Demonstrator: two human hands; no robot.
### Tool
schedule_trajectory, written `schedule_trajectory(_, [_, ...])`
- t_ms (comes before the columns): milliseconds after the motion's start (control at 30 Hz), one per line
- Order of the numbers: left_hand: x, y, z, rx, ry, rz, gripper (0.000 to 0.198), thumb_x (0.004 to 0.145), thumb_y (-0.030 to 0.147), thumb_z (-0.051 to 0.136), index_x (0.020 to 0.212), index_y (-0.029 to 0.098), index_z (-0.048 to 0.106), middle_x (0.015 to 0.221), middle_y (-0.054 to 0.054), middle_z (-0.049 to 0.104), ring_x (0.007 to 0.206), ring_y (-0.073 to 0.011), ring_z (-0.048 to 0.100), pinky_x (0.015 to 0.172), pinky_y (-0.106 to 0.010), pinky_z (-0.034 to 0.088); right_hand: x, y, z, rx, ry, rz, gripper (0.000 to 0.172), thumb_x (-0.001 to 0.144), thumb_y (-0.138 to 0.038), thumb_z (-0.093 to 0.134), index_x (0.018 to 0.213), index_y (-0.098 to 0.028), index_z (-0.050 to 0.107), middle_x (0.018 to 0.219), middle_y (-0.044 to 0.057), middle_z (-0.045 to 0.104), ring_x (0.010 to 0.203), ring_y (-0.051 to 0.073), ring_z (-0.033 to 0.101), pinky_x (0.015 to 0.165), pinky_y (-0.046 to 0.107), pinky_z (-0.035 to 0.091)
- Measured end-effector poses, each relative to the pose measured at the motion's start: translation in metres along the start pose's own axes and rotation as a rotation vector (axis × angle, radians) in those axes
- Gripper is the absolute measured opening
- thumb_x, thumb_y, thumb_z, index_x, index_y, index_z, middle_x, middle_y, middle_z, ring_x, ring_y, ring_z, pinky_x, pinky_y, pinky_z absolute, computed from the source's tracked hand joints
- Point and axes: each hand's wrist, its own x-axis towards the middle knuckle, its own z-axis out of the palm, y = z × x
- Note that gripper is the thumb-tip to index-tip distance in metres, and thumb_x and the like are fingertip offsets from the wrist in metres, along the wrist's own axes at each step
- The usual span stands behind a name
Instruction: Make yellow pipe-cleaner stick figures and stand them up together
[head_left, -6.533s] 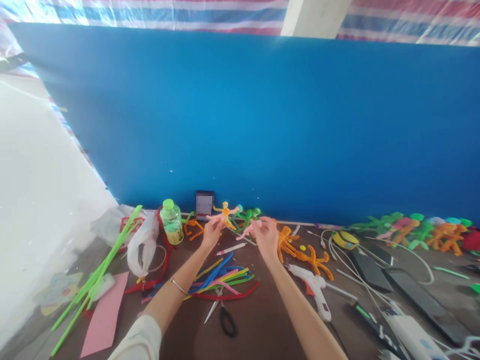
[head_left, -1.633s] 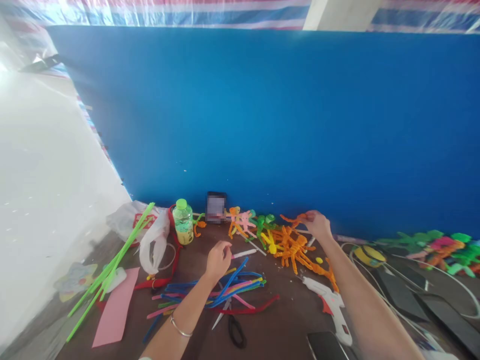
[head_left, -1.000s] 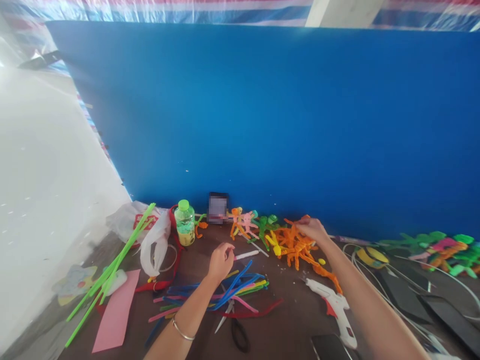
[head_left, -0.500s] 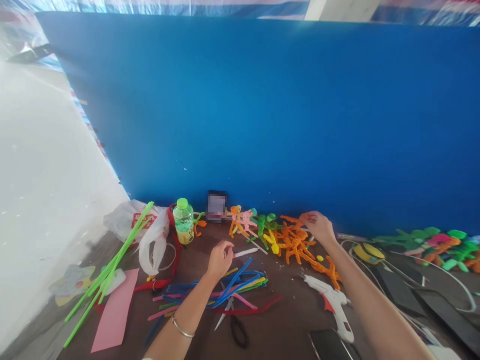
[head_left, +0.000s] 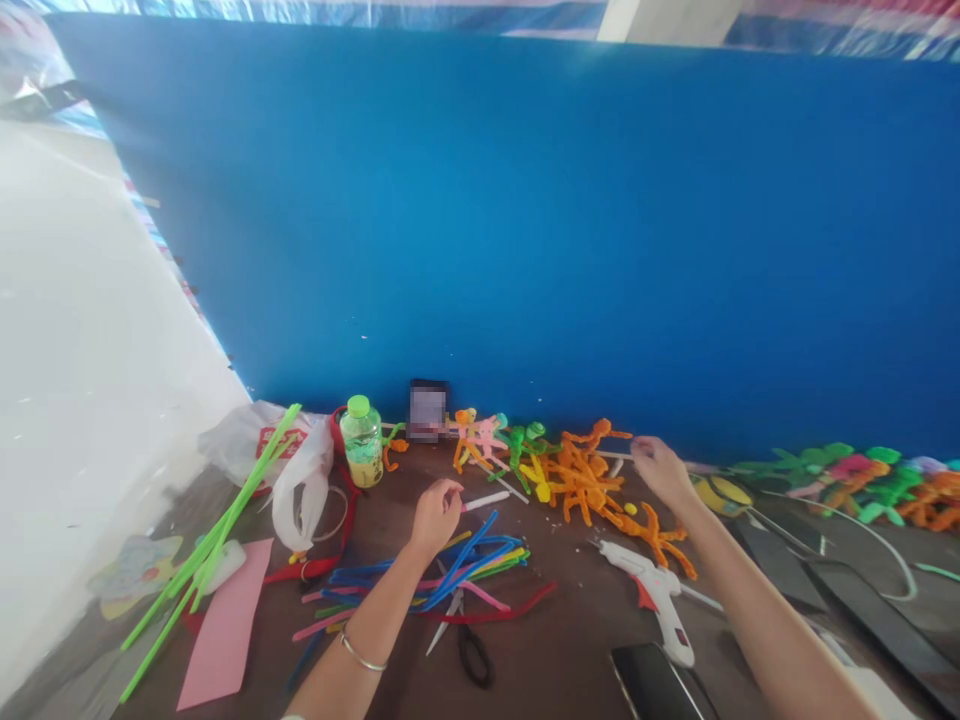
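My left hand (head_left: 437,515) has its fingers curled round one end of a white pen-like stick (head_left: 487,501), above a pile of pipe cleaners (head_left: 480,565). To the right, my right hand (head_left: 655,464) is raised just beyond the end of an orange pipe-cleaner figure (head_left: 598,436), at the edge of the heap of orange figures (head_left: 585,482). Its fingers are bent together, and what they hold, if anything, is too small to name. Yellow (head_left: 537,478) and green figures (head_left: 525,445) lie left of the heap.
A glue gun (head_left: 652,590) and phone (head_left: 656,682) lie front right, scissors (head_left: 474,655) front centre. Leftward are a bottle (head_left: 363,445), plastic bag (head_left: 304,495), pink sheet (head_left: 226,630) and green pipe cleaners (head_left: 217,540). A blue panel (head_left: 480,220) stands behind.
My right hand has moved off the orange figure's upper part, slightly to the right and down. My left hand stays by the white stick. The view has shifted slightly.
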Motion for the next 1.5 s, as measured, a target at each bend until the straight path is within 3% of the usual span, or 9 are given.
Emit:
schedule_trajectory(200, [-0.001,-0.001,0.000,-0.013,-0.008,-0.014,0.021,0.072,0.015,0.042,0.082,0.017,0.061,0.075,0.000,0.060,0.054,-0.0072,0.047,0.058,-0.021,0.039,-0.032,0.000,0.025,-0.129,-0.250,-0.113,0.037,0.057,-0.045,0.059,0.080,-0.016,0.051,0.065,0.005,0.062,0.059,0.022,0.058,0.050,0.028,0.041])
schedule_trajectory(400, [-0.001,-0.001,0.000,-0.013,-0.003,-0.013,0.021,0.072,0.015,0.043,0.081,0.017,0.061,0.076,0.000,0.060,0.055,-0.0076,0.048,0.059,-0.021,0.039,-0.032,-0.013,0.021,-0.217,-0.182,-0.193,0.018,0.055,-0.022,0.055,0.073,-0.019,0.057,0.068,0.003,0.064,0.065,0.021,0.060,0.055,0.025,0.041])
schedule_trajectory(567, [-0.001,-0.001,-0.001,-0.013,-0.006,-0.006,0.021,0.072,0.015,0.043,0.081,0.018,0.061,0.078,0.000,0.061,0.058,-0.0084,0.051,0.061,-0.022,0.041,0.013,-0.025,-0.009,-0.210,-0.130,-0.160,0.022,0.061,-0.032,0.056,0.078,-0.018,0.062,0.080,0.008,0.067,0.064,0.021,0.061,0.055,0.028,0.043])
schedule_trajectory(700, [-0.001,0.000,-0.002,-0.019,-0.013,-0.009,0.021,0.072,0.014,0.043,0.081,0.017,0.061,0.079,-0.001,0.062,0.061,-0.0093,0.053,0.062,-0.022,0.041,0.032,-0.033,0.003,-0.172,-0.001,-0.117,0.030,0.062,-0.041,0.057,0.078,-0.017,0.062,0.079,0.010,0.067,0.072,0.024,0.062,0.059,0.029,0.045])
schedule_trajectory(867, [0.000,0.000,-0.002,-0.022,-0.011,-0.004,0.021,0.072,0.014,0.042,0.081,0.017,0.061,0.080,-0.002,0.062,0.064,-0.0101,0.054,0.064,-0.023,0.042,0.027,-0.033,0.021,-0.151,0.060,-0.142,0.034,0.066,-0.042,0.053,0.085,-0.014,0.062,0.081,0.012,0.066,0.083,0.027,0.060,0.066,0.033,0.046])
schedule_trajectory(1000, [0.000,-0.001,-0.001,0.002,-0.012,0.008,0.021,0.072,0.014,0.043,0.082,0.017,0.061,0.079,-0.001,0.062,0.062,-0.0096,0.052,0.064,-0.023,0.041,-0.002,-0.039,0.014,-0.179,0.292,-0.293,0.043,0.076,-0.037,0.044,0.108,-0.010,0.051,0.100,0.016,0.058,0.094,0.028,0.054,0.072,0.035,0.044])
schedule_trajectory(1133, [-0.001,0.000,-0.001,-0.005,-0.018,-0.002,0.022,0.072,0.014,0.043,0.083,0.017,0.061,0.078,0.000,0.061,0.058,-0.0087,0.050,0.062,-0.023,0.040,-0.055,-0.053,0.032,-0.248,-0.092,-0.698,0.024,0.078,-0.030,0.042,0.096,-0.022,0.057,0.100,0.008,0.058,0.084,0.021,0.057,0.070,0.029,0.044])
schedule_trajectory(1267, [-0.001,0.000,-0.002,-0.007,0.000,0.023,0.022,0.072,0.012,0.042,0.082,0.017,0.062,0.076,0.000,0.060,0.060,-0.0090,0.050,0.062,-0.022,0.040,-0.089,-0.059,0.068,-0.297,-0.307,-0.768,0.029,0.073,-0.025,0.049,0.101,-0.021,0.055,0.108,0.011,0.054,0.082,0.022,0.059,0.068,0.032,0.046])
schedule_trajectory(1500, [-0.001,-0.001,-0.002,-0.006,-0.010,-0.005,0.021,0.072,0.014,0.043,0.081,0.017,0.061,0.077,0.000,0.061,0.057,-0.0085,0.050,0.061,-0.022,0.040,-0.049,-0.063,0.049,-0.157,-0.164,-0.666,0.028,0.072,-0.015,0.039,0.090,-0.014,0.060,0.093,0.012,0.060,0.085,0.022,0.058,0.075,0.034,0.045])
